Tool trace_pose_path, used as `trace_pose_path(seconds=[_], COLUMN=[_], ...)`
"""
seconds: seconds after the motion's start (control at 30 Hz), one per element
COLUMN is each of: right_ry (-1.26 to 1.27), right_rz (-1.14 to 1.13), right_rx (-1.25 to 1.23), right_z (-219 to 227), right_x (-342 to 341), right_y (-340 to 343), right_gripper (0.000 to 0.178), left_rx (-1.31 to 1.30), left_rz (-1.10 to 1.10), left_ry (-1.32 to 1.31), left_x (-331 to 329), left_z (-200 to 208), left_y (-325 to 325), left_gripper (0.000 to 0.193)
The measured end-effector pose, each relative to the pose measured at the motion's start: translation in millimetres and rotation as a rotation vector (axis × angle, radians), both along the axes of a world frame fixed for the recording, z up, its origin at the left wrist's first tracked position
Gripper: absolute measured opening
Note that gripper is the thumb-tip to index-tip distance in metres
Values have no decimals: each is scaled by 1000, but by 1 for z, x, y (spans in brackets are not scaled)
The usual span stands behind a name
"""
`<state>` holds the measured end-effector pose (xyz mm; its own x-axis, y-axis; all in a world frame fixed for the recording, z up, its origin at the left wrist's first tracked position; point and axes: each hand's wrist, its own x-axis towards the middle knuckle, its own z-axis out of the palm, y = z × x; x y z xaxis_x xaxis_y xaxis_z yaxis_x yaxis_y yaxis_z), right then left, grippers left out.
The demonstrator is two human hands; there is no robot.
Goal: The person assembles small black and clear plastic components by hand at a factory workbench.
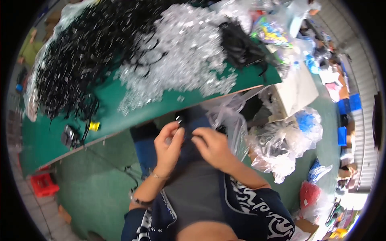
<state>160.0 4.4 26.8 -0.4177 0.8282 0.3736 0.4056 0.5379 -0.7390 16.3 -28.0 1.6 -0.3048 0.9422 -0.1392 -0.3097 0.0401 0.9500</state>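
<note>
Centrally, a small shiny piece (179,119) shows at the fingertips of the left hand (167,146), which looks pinched on it. Close beside, the right hand (214,148) curls its fingers; whether they grip anything, I cannot tell. Beyond, a green table (111,105) bears heaped clear pieces (181,52) and, left of them, black straps (86,46).

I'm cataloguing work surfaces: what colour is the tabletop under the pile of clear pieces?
The tabletop is green, best seen in the head view.
</note>
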Motion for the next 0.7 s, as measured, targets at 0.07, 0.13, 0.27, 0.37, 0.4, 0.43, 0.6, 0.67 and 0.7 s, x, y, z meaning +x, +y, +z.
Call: trace_pose_path(seconds=[0.07, 0.13, 0.27, 0.37, 0.4, 0.43, 0.6, 0.67, 0.7], right_ry=[26, 96, 475, 491, 496, 479, 455, 473, 476], right_rz=[7, -21, 32, 44, 40, 43, 23, 5, 4], right_rx=[61, -190, -805, -906, -909, -916, -968, -1008, -1009], right_z=[5, 6, 1, -1, -2, -2, -4, -3, -4], right_x=[3, 9, 11, 11, 11, 11, 19, 19, 19], right_y=[7, 11, 6, 4, 3, 3, 0, 0, -1], right_gripper=[12, 9, 14, 15, 15, 16, 17, 16, 16], left_rx=[65, 57, 82, 150, 146, 174, 172, 195, 216], left_rz=[-64, -64, -88, -102, -107, -100, -111, -116, -116], left_ry=[-145, -83, -5, 119, 121, 166, 174, 215, 255], left_x=[2, 4, 6, 9, 11, 13, 16, 19, 20], left_z=[3, 4, 0, -5, -6, -7, -1, -7, -7], left_y=[4, 8, 2, -3, -4, -6, -7, -5, -4], left_gripper=[21, 22, 25, 26, 26, 26, 26, 26, 25])
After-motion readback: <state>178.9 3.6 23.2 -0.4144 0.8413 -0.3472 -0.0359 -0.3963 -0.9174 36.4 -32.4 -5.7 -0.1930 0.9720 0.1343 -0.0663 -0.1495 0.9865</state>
